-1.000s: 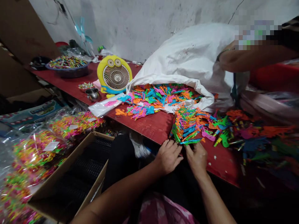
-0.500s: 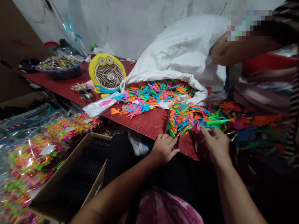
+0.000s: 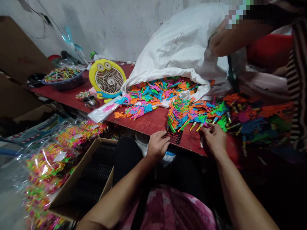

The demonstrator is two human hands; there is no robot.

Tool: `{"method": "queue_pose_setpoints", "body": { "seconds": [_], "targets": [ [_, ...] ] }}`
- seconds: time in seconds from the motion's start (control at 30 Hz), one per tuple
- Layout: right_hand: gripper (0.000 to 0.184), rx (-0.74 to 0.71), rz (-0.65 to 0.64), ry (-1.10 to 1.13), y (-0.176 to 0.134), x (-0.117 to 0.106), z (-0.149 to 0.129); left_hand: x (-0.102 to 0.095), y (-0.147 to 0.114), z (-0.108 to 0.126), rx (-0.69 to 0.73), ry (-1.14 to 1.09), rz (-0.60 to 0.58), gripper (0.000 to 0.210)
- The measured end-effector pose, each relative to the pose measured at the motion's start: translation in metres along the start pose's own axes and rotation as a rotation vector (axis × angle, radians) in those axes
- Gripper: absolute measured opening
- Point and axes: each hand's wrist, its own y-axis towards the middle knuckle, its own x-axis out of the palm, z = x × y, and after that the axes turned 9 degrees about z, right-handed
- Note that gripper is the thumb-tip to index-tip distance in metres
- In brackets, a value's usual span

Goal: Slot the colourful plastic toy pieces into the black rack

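At the table's front edge my left hand (image 3: 157, 145) is closed over the left side of a black plastic grid (image 3: 176, 137). The near rows of this grid show bare holes. Thin plastic toy pieces in orange, green, blue and pink (image 3: 178, 113) stand close together in its far part. My right hand (image 3: 215, 139) is at the near side of a loose heap of similar pieces (image 3: 216, 111), several with shiny gold, tube-like ends. Its thumb and fingers are pinched together, and whatever lies between them is too small to make out.
Behind the grid, a large white sack (image 3: 177, 44) spills more pieces onto the red table (image 3: 148, 123). A yellow fan (image 3: 109, 78), a metal cup (image 3: 90, 101) and a basin (image 3: 64, 83) stand left. A carton (image 3: 103, 191) holds black grids. Another person's arm (image 3: 230, 40) leans over the sack.
My left hand has shifted left along the grid, uncovering its near holes. The right hand stays by the heap, its fingers drawn closer together. The whole view has shifted slightly.
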Motion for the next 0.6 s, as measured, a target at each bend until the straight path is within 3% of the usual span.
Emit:
{"method": "queue_pose_setpoints", "body": {
  "seconds": [0.17, 0.4, 0.6],
  "targets": [
    [0.033, -0.132, -0.012, -0.014, -0.028, 0.000, -0.005, -0.001, 0.000, 0.003, -0.078, 0.046, -0.036, 0.020],
    [0.029, -0.355, -0.150, 0.021, -0.057, 0.021, -0.033, 0.000, 0.002, 0.003, -0.092, 0.041, -0.055, 0.021],
    [0.023, -0.388, -0.115, -0.091, -0.059, 0.034, -0.043, 0.001, -0.004, 0.011, -0.087, 0.088, -0.037, 0.021]
  ]
}}
